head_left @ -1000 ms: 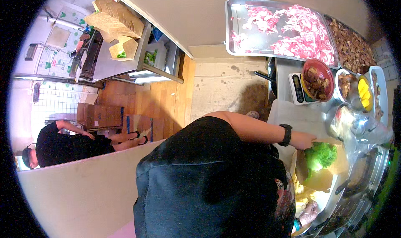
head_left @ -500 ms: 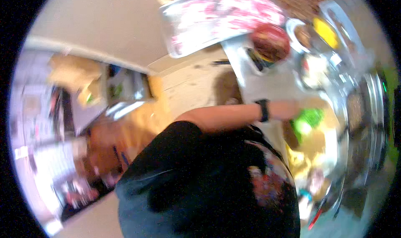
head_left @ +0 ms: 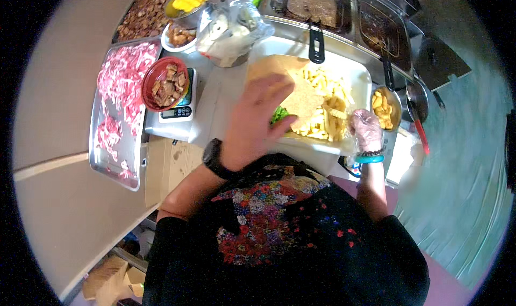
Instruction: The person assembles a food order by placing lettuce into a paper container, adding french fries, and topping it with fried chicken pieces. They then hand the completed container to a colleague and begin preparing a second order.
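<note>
the left hand (head_left: 255, 118), fingers and thumb spread apart, overlies a brown cardboard box (head_left: 307, 104) set in a white tray (head_left: 364, 79); contact cannot be told. greens (head_left: 279, 114) show near the thumb. the gloved right hand (head_left: 366, 127) curls its fingers beside fries (head_left: 334, 110); any hold is unclear. the step appears to be handling fries at the box, calling for a steady box. the table (head_left: 210, 91) bears a scale (head_left: 180, 112); a beige panel (head_left: 59, 128) stands left.
</note>
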Available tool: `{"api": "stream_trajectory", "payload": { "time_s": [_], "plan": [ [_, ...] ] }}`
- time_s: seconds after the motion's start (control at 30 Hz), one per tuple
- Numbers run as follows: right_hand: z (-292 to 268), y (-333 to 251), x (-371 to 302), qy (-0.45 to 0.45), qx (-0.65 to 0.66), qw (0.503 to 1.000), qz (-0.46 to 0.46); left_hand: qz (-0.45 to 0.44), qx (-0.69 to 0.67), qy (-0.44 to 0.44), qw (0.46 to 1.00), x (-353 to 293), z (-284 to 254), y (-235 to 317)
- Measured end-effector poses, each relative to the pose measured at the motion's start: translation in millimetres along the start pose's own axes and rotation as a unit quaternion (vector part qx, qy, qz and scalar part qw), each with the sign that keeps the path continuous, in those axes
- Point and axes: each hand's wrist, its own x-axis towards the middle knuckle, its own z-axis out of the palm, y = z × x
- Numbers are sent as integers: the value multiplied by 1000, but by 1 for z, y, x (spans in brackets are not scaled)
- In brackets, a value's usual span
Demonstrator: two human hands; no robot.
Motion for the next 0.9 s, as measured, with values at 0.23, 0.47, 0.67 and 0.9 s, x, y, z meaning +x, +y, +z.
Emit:
{"api": "stream_trajectory", "payload": {
  "time_s": [0.23,0.47,0.67,0.9],
  "plan": [
    [9,-37,-31,-31,74,997,-11,106,-146,-113,977,36,84,18],
    [6,-21,-48,-20,-55,996,-66,163,-119,-136,970,26,114,20],
    [3,-21,-53,-14,-183,982,-40,182,-90,-145,968,17,129,25],
    [-18,1,-34,237,-289,912,-167,67,-125,-269,953,26,137,28]
  ]
}}
